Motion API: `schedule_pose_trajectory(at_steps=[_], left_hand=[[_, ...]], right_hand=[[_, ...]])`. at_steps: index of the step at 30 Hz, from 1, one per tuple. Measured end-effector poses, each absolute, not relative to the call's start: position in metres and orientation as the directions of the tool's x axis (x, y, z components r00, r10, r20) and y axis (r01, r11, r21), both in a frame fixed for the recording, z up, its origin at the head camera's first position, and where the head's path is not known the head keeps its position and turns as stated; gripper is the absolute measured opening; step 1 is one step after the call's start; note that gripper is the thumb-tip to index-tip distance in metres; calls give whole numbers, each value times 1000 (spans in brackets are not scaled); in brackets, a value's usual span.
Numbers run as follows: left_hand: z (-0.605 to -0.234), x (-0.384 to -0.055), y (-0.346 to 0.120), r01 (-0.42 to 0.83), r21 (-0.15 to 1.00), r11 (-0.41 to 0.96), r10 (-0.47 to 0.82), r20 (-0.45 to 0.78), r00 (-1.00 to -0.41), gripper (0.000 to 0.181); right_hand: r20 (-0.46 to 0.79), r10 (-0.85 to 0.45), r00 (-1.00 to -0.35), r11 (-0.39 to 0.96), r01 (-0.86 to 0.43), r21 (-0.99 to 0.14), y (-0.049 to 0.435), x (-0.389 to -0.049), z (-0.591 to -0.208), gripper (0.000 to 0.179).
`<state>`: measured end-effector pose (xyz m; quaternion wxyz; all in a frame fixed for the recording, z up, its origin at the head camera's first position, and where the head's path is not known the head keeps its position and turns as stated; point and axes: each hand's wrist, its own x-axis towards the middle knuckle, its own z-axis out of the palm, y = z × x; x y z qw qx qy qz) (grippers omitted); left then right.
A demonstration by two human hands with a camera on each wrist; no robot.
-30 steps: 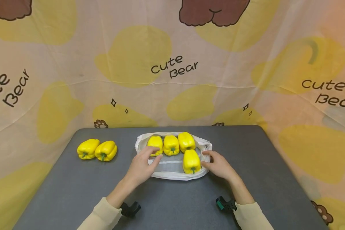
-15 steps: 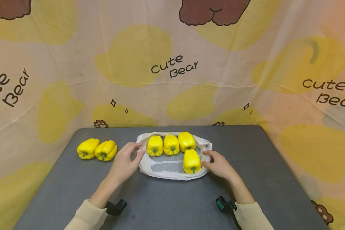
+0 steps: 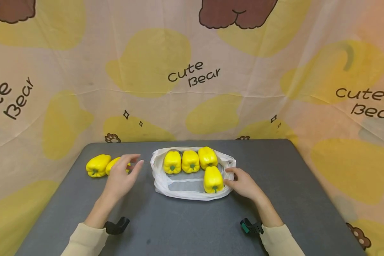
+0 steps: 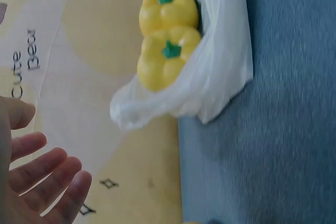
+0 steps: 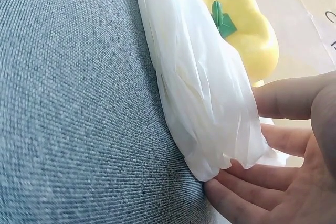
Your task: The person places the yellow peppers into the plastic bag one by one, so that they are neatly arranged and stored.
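A white plastic bag lies spread wide on the table, its mouth facing up. Several yellow bell peppers are inside: three in a back row, the middle one among them, and one pepper at the front right. My right hand holds the bag's right rim between thumb and fingers. To the left of the bag, my left hand hovers with fingers apart and nothing in them. It partly covers one loose bell pepper; another bell pepper sits beside that one.
The dark grey table reaches back to a printed cloth backdrop with bear lettering. Black bands with small devices are on both wrists, the left device and the right device hanging low over the table.
My left hand has travelled left, from over the bag's left peppers to the loose pair. The right hand has stayed at the bag's rim, and the peppers have not moved.
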<state>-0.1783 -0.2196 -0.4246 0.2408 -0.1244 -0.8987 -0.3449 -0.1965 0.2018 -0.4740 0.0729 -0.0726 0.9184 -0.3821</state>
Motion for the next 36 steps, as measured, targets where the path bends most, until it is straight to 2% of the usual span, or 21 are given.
schedule_pose_trajectory(at_steps=[15, 36], left_hand=[[-428, -183, -266, 278, 580, 766, -48, 483, -875, 33], [-450, -187, -290, 201, 573, 794, -133, 487, -863, 34]], right_hand=[[-66, -200, -978, 694, -93, -713, 202, -199, -475, 49], [-59, -204, -977, 683, -99, -724, 204, -197, -476, 49]])
